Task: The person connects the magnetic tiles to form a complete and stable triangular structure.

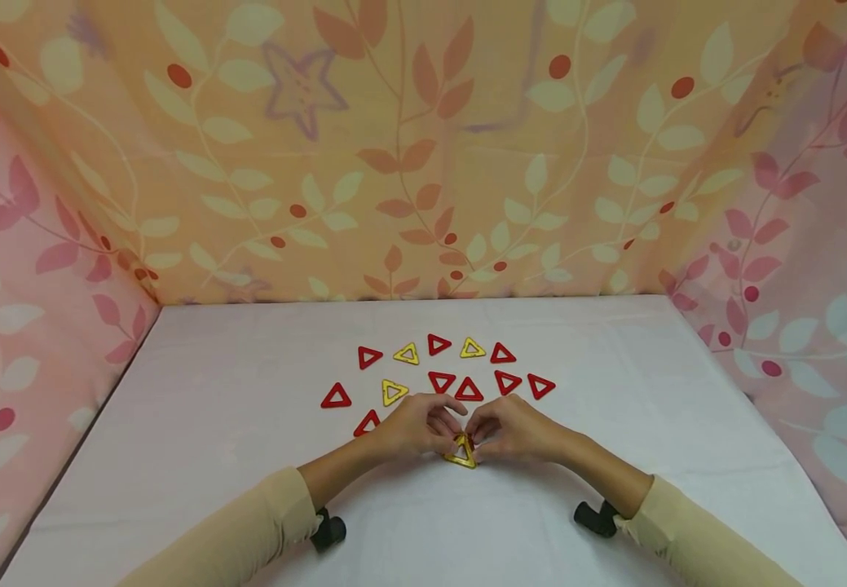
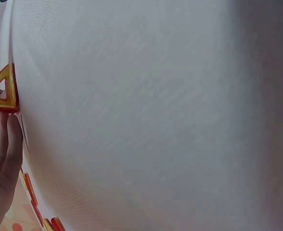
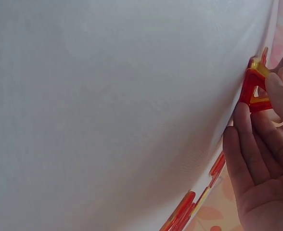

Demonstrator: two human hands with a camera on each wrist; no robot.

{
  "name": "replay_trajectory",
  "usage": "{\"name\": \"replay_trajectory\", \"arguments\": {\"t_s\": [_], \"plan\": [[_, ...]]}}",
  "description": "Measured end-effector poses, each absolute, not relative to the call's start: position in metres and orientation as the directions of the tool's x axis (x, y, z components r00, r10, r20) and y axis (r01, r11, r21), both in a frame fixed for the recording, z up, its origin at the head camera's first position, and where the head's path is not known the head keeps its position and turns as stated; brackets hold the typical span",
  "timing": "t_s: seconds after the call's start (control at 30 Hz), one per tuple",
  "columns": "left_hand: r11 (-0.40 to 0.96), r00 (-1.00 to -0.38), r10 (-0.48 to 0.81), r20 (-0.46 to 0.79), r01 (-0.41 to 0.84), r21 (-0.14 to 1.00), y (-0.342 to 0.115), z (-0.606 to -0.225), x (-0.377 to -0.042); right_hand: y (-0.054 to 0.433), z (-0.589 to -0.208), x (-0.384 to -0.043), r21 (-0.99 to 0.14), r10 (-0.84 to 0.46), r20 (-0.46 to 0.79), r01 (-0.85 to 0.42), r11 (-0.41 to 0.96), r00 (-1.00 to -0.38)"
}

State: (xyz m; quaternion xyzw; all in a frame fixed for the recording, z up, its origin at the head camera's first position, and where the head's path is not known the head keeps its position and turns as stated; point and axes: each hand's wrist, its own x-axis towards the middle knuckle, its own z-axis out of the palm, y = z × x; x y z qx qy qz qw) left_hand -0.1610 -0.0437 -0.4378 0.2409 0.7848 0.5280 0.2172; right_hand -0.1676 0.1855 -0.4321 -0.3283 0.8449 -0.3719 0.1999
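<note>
My left hand [image 1: 419, 424] and right hand [image 1: 514, 428] meet over the near middle of the table, at a small standing piece built of triangular tiles [image 1: 460, 461]. A yellow face with an open centre points toward me. In the left wrist view the fingers of the left hand [image 2: 4, 154] lie at the piece's red lower edge, beside a yellow tile [image 2: 9, 100]. From the right wrist, a red tile [image 3: 247, 89] shows on the other side, with the right thumb [image 3: 280, 96] against it and fingers around its lower edge. The hands cover the piece's back.
Several loose triangular tiles lie flat beyond the hands, among them a red one [image 1: 336, 396] at left, a yellow one [image 1: 472, 348] at the back and a red one [image 1: 540, 386] at right. Another red tile [image 1: 366, 424] is partly behind the left forearm. Patterned curtains [image 1: 423, 163] surround the white table [image 1: 210, 391].
</note>
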Motion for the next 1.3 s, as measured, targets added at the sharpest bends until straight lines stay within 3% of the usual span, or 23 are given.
{"name": "replay_trajectory", "arguments": {"t_s": [0.43, 0.67, 1.3], "plan": [[0.353, -0.784, 0.618, -0.056, 0.213, 0.911, -0.0458, -0.4434, -0.1617, 0.1856, -0.4334, -0.1662, -0.739, -0.705, -0.072, -0.437, 0.513, -0.705], [0.436, -0.8, 0.596, -0.063, 0.257, 0.862, -0.0491, -0.4455, -0.159, 0.186, -0.4327, -0.1662, -0.738, -0.722, -0.061, -0.456, 0.497, -0.69], [0.462, -0.845, 0.53, -0.072, 0.217, 0.86, -0.0458, -0.441, -0.158, 0.1867, -0.4318, -0.1643, -0.651, -0.709, -0.046, -0.517, 0.556, -0.703]]}}
